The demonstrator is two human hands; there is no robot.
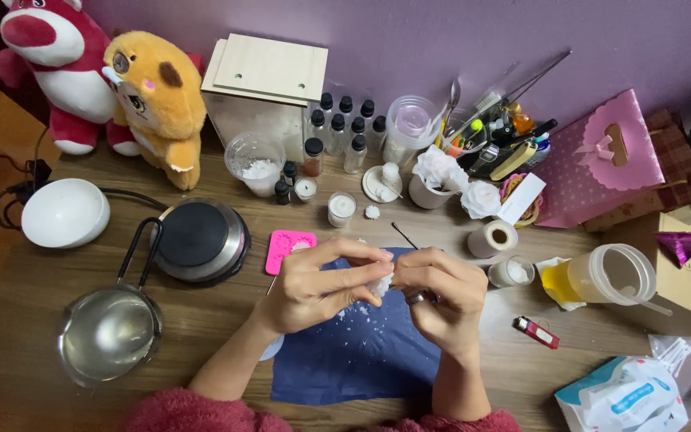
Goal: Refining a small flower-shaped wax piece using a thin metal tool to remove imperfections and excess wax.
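- The person is working a small white wax piece (380,282) between both hands, over the dark blue sheet (353,352) in the near middle of the wooden table (33,280)
- The left hand (317,288) is pinching the piece from the left, thumb and forefinger closed on it and the other fingers curled underneath
- The right hand (441,300) is closing in from the right, fingers bunched tight against the piece; a thin dark tool (404,234) seems to be sticking out beyond it, though I cannot tell whether those fingers are gripping it
- White crumbs (353,308) are lying on the sheet just below the hands
- To do this well, I would judge she should be keeping the pinch light so the brittle piece is not snapping, and holding it low over the sheet so the flakes are landing there
- Both wrists are angling inward from the near edge, palms facing each other, forearms in fuzzy pink sleeves (193,412)
- A pink silicone mould (288,246) is lying just far-left of the hands, with a small hotplate (200,238) further left
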